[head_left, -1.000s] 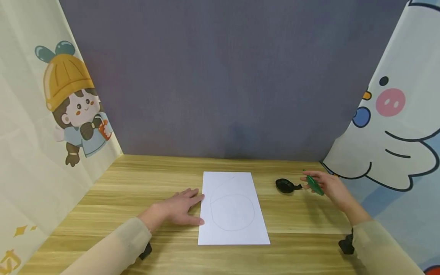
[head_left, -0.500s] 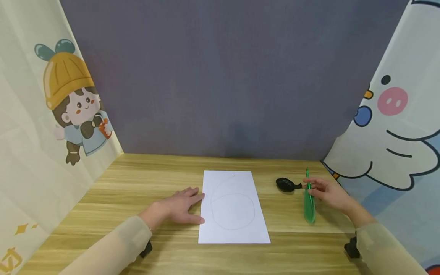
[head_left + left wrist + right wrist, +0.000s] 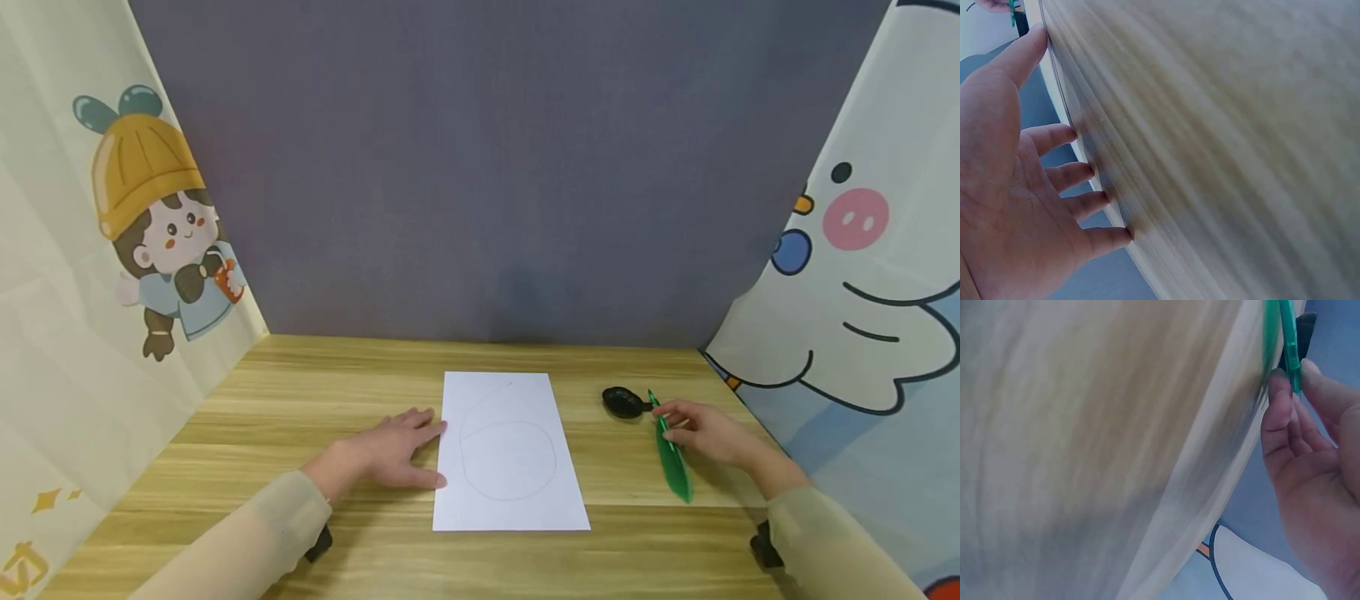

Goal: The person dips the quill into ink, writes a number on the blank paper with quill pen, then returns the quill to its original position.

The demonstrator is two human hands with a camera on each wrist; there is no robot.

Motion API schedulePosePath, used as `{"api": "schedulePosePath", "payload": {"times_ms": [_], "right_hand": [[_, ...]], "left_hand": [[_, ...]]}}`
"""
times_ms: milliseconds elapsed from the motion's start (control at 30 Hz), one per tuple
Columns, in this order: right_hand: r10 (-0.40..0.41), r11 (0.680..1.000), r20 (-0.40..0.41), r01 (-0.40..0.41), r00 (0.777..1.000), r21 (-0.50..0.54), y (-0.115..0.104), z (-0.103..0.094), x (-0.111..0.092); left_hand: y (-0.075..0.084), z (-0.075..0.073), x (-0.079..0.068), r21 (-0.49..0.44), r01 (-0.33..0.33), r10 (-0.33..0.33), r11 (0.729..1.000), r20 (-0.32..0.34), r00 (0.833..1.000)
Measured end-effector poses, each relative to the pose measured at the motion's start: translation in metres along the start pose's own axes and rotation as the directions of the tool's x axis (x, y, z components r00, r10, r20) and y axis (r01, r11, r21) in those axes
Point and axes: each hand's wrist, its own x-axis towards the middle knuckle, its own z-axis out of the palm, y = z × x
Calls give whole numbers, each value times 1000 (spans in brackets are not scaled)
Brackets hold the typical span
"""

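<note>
My left hand [image 3: 393, 454] lies with fingers spread at the left edge of a white sheet of paper [image 3: 555, 512]; its thumb and index finger touch that edge. On the sheet is a faint rounded loop with a curved line running up from it. To the right, my right hand [image 3: 708, 433] pinches a slim green pen with a leaf-like or feather-like blade [image 3: 677, 477] between thumb and fingers. In the right wrist view the fingertips meet at one end of the green pen [image 3: 1291, 347]. A black oval thing with a short tail [image 3: 622, 403] lies beside the right fingertips.
The wood-grain table [image 3: 322, 375] ends at a dark grey panel [image 3: 480, 183] at the back. Printed cloths [image 3: 825, 333] stand at both sides. A dark strap-like device [image 3: 765, 546] sits at the right wrist.
My right hand has turned the green pen so its broad blade points toward me, and has lowered it closer to the table beside the black thing. The left hand stays put.
</note>
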Motion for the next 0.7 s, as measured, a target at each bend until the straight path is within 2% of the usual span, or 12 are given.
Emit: {"api": "schedulePosePath", "payload": {"times_ms": [400, 700], "right_hand": [[18, 1000, 13, -18, 1000, 19, 0, 5, 3], [22, 999, 3, -22, 1000, 48, 0, 6, 3]], "left_hand": [[4, 0, 1, 10, 30, -30, 1000, -11, 1000], [7, 3, 8, 58, 52, -49, 997, -51, 998]]}}
